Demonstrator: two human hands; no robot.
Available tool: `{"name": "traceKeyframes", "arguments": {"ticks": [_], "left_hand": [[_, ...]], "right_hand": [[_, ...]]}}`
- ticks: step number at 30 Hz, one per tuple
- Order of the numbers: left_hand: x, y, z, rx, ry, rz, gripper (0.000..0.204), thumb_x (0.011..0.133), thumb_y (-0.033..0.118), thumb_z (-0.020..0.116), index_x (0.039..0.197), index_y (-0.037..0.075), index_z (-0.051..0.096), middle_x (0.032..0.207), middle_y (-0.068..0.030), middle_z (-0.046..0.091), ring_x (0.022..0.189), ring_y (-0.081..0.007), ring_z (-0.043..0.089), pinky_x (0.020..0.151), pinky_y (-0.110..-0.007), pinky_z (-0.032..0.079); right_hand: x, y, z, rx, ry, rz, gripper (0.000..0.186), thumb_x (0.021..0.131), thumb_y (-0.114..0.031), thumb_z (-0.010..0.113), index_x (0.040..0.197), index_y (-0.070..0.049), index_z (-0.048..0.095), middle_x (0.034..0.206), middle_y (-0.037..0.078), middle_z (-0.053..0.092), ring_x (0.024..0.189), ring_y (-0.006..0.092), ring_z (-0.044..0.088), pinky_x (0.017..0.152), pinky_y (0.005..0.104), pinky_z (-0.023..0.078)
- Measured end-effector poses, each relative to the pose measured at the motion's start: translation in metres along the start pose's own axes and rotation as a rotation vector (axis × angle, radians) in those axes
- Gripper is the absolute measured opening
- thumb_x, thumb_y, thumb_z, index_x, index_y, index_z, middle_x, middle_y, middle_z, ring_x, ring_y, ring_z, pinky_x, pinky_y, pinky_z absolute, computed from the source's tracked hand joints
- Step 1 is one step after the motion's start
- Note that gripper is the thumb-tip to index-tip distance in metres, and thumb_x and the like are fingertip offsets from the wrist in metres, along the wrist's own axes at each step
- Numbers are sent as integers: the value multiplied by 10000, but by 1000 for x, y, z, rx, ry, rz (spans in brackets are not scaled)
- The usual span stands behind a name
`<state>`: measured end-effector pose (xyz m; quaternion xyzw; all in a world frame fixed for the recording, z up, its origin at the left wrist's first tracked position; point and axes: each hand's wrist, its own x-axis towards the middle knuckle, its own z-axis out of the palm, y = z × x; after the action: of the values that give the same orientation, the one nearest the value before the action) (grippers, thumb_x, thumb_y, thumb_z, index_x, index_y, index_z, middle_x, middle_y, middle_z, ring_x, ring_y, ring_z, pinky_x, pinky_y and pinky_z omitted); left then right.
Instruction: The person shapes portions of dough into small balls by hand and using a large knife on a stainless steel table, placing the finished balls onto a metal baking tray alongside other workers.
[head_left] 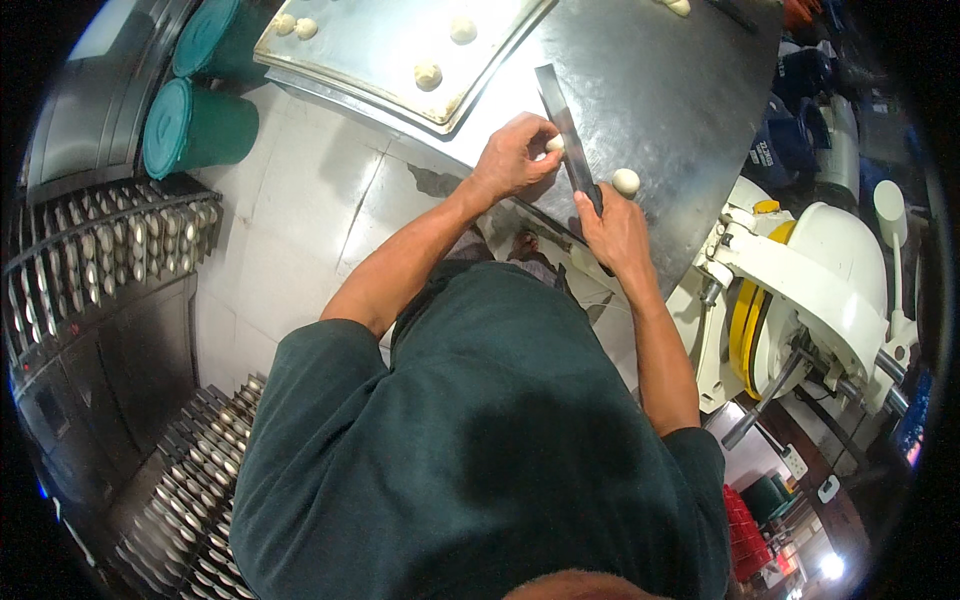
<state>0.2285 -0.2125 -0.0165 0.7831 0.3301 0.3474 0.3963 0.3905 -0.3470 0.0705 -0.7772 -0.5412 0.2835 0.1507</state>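
Observation:
My right hand [616, 228] grips the handle end of a long flat metal blade [562, 118] that lies across the steel table [660, 80]. My left hand [514, 155] is closed around a small piece of pale dough [554, 144] right beside the blade. A round dough ball [626, 181] sits on the table just right of the blade, near my right hand.
A metal baking tray [330, 50] with several dough balls lies at the table's far left. Two teal-lidded bins [190, 125] stand on the tiled floor. Racks of metal moulds [110, 250] are at left. A white and yellow machine [810, 290] stands at right.

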Motion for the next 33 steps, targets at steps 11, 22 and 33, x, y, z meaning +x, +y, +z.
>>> {"name": "traceKeyframes", "arguments": {"ticks": [11,22,33], "left_hand": [[-10,7,-4,-57,-19,-26,452,806,108,815,1203,16,620,1038,-119,645,895,-221,697,772,-326,580],[-11,3,-5,-64,27,12,305,796,104,820,1056,13,690,1019,-118,705,876,-225,724,757,-326,585],[-12,4,-5,1,23,99,416,800,94,805,1168,31,619,1093,-141,659,956,-258,697,828,-372,569]], "right_hand": [[-59,13,-14,85,59,-17,336,991,-348,651,907,-23,624,689,201,635,670,430,654,629,495,491],[-49,12,-3,33,5,-29,349,993,-361,628,887,-29,606,699,230,640,705,473,651,639,543,481],[-57,6,-19,104,25,5,338,975,-344,661,903,-16,620,705,239,632,701,470,648,648,516,491]]}}
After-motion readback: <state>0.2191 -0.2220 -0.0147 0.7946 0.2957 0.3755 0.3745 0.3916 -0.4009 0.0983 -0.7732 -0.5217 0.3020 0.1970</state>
